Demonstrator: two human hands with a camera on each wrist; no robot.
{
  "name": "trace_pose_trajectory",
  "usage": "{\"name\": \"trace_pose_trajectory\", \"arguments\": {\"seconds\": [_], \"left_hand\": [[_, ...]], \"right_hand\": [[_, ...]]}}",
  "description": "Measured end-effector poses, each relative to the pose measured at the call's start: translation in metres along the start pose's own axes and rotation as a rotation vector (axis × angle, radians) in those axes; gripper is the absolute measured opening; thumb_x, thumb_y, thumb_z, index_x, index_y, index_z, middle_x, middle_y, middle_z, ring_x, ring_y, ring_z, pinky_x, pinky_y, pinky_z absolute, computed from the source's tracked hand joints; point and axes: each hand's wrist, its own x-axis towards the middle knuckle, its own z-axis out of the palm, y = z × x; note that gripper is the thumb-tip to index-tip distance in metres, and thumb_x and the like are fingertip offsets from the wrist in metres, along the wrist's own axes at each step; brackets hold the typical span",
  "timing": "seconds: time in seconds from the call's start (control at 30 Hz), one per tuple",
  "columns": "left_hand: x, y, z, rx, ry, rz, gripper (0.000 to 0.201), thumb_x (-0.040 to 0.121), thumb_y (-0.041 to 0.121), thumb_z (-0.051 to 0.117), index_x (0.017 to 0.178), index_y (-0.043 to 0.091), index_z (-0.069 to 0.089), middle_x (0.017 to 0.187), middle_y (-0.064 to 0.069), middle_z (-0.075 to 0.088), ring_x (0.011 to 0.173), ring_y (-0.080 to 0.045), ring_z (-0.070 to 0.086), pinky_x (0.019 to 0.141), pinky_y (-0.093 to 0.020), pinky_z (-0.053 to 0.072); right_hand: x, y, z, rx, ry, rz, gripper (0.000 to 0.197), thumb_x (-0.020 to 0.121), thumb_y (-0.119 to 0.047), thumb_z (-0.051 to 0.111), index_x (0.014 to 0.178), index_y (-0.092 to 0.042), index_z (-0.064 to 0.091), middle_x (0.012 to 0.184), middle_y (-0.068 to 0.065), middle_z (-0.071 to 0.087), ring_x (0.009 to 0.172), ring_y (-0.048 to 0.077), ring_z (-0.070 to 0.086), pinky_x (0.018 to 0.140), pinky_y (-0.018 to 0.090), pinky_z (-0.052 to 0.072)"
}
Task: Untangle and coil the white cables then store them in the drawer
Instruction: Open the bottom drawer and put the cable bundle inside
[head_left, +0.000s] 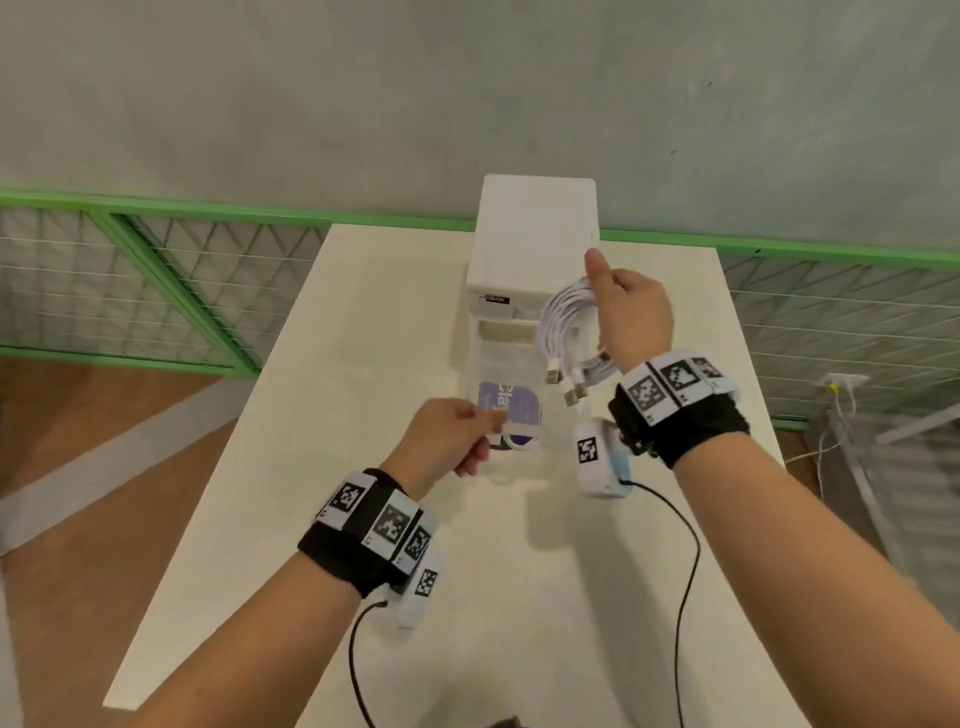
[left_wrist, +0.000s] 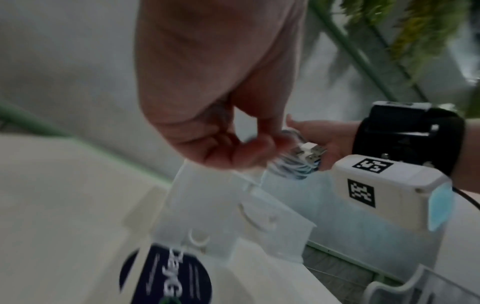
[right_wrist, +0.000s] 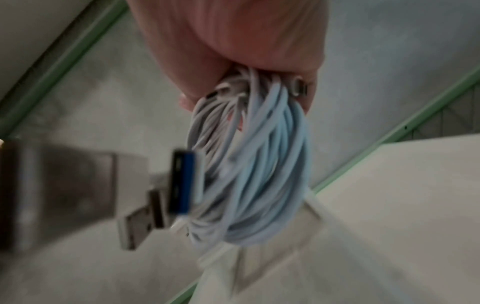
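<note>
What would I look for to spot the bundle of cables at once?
Start at the white table and the small white drawer cabinet at its far end. Just in front of the cabinet, above its pulled-out clear drawer, the right hand grips a coil of white cables. It is the only looped thing there, with metal USB plugs dangling from it.

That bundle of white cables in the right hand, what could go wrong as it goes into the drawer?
The coiled cables are unbound, so they could spring loose when the right hand lets go. The dangling plugs might catch on the drawer rim. The left hand holds the drawer front; if it slips, the drawer may shift.
</note>
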Motion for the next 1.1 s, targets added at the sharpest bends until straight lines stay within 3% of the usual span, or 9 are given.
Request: {"name": "trace_pose_trajectory", "arguments": {"seconds": [0.13, 0.23, 0.33, 0.4, 0.47, 0.57, 0.77, 0.93, 1.1], "left_hand": [[0.013, 0.025, -0.004, 0.152, 0.398, 0.497, 0.019, 0.082, 0.031, 0.069, 0.081, 0.014, 0.061, 0.067, 0.004, 0.052, 0.057, -0.005, 0.043, 0.059, -0.016, 0.037], [0.034, 0.031, 0.005, 0.571, 0.323, 0.67, 0.049, 0.078, 0.042, 0.07, 0.118, 0.015, 0.057, 0.114, -0.003, 0.056, 0.105, -0.014, 0.051, 0.09, -0.027, 0.041], [0.055, 0.025, 0.013, 0.838, 0.195, 0.573, 0.081, 0.076, 0.055, 0.066, 0.14, 0.014, 0.036, 0.146, -0.008, 0.037, 0.135, -0.024, 0.034, 0.109, -0.042, 0.027], [0.064, 0.019, 0.016, 0.963, 0.108, 0.489, 0.09, 0.079, 0.057, 0.062, 0.147, 0.012, 0.022, 0.155, -0.01, 0.023, 0.142, -0.026, 0.023, 0.115, -0.047, 0.018], [0.068, 0.014, 0.018, 1.087, 0.039, 0.438, 0.09, 0.086, 0.054, 0.054, 0.149, 0.007, 0.011, 0.158, -0.013, 0.013, 0.145, -0.026, 0.017, 0.117, -0.047, 0.012], [0.071, 0.012, 0.024, 1.199, -0.019, 0.387, 0.081, 0.095, 0.051, 0.037, 0.15, 0.002, 0.004, 0.16, -0.015, 0.004, 0.147, -0.026, 0.008, 0.119, -0.044, 0.007], [0.075, 0.01, 0.04, 1.462, 0.061, 0.252, 0.077, 0.097, 0.055, 0.017, 0.149, 0.003, -0.001, 0.16, -0.015, 0.0, 0.148, -0.027, 0.002, 0.116, -0.054, -0.005], [0.074, 0.009, 0.041, 1.382, 0.054, 0.263, 0.073, 0.097, 0.048, 0.019, 0.149, 0.002, -0.003, 0.16, -0.016, -0.002, 0.148, -0.027, -0.005, 0.114, -0.055, -0.011], [0.072, 0.029, 0.019, 0.997, -0.143, 0.273, 0.09, 0.087, 0.051, 0.05, 0.151, 0.008, 0.004, 0.161, -0.006, 0.002, 0.148, -0.018, 0.0, 0.116, -0.052, -0.009]], "right_hand": [[-0.011, -0.001, 0.037, 0.148, -0.107, 0.135, 0.051, 0.092, -0.056, 0.034, 0.067, -0.015, 0.053, 0.066, 0.009, 0.056, 0.067, 0.031, 0.058, 0.071, 0.042, 0.049], [-0.017, 0.005, 0.056, 0.201, -0.157, 0.232, 0.049, 0.097, -0.044, 0.03, 0.085, -0.007, 0.058, 0.076, 0.014, 0.059, 0.076, 0.031, 0.059, 0.076, 0.04, 0.049], [-0.02, 0.016, 0.066, 0.176, -0.212, 0.311, 0.042, 0.1, -0.032, 0.028, 0.115, -0.004, 0.056, 0.078, 0.015, 0.06, 0.073, 0.032, 0.061, 0.061, 0.03, 0.05], [-0.02, 0.018, 0.064, -0.015, -0.285, 0.287, 0.037, 0.102, -0.019, 0.024, 0.129, -0.003, 0.045, 0.099, 0.023, 0.062, 0.086, 0.032, 0.061, 0.053, 0.024, 0.038], [-0.014, 0.021, 0.059, -0.18, -0.304, 0.258, 0.031, 0.1, -0.009, 0.029, 0.124, 0.005, 0.044, 0.119, 0.024, 0.059, 0.107, 0.033, 0.058, 0.061, 0.02, 0.034], [-0.012, 0.016, 0.051, -0.465, -0.368, 0.152, 0.031, 0.095, 0.001, 0.031, 0.123, 0.008, 0.045, 0.13, 0.024, 0.051, 0.121, 0.033, 0.049, 0.093, 0.031, 0.036], [-0.022, 0.032, 0.058, -0.63, -0.405, -0.079, 0.044, 0.086, 0.001, 0.042, 0.13, 0.003, 0.041, 0.137, 0.019, 0.042, 0.117, 0.033, 0.052, 0.094, 0.035, 0.042], [-0.041, 0.056, 0.04, -0.743, -0.511, -0.4, 0.05, 0.101, -0.026, 0.026, 0.145, -0.005, 0.02, 0.156, 0.011, 0.018, 0.145, 0.022, 0.015, 0.117, 0.033, 0.013], [-0.054, 0.073, 0.015, -0.786, -0.61, -0.588, 0.073, 0.087, -0.062, 0.002, 0.147, -0.023, 0.019, 0.158, -0.001, 0.005, 0.146, 0.011, -0.002, 0.118, 0.037, -0.006]]}}
